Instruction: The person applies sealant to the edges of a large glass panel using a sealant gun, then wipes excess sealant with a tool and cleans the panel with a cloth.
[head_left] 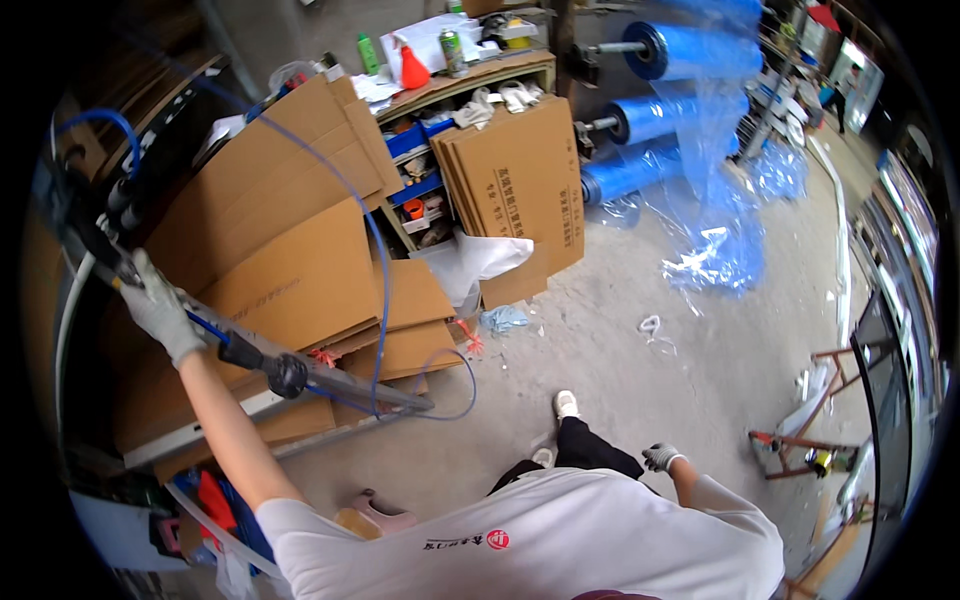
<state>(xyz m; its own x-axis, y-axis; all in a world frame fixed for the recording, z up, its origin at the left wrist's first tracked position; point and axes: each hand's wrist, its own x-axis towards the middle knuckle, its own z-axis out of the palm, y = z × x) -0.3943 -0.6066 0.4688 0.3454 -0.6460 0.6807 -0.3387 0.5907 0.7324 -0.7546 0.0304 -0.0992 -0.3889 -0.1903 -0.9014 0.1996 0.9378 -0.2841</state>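
Observation:
My left hand [163, 312], in a pale work glove, is stretched out to the far left. Its fingers close at the end of a black bar-like part [100, 245] of a machine; exactly what they grip is hard to make out. Below that wrist runs a long grey metal arm [335, 380] with black joints [287, 374]. A thin blue air hose [385, 290] loops over the cardboard beside it. Low at my right side hangs my right hand [660, 457], in a grey-white glove, fingers curled with nothing visible in them.
Flat cardboard sheets [290, 270] lean at the left. Folded cartons [520, 190] stand against a shelf holding a red spray bottle [412, 68]. Rolls of blue film [690, 50] hang behind, with loose film [715, 260] on the floor. A trestle [800, 445] stands right; a pink stool [385, 515] is near.

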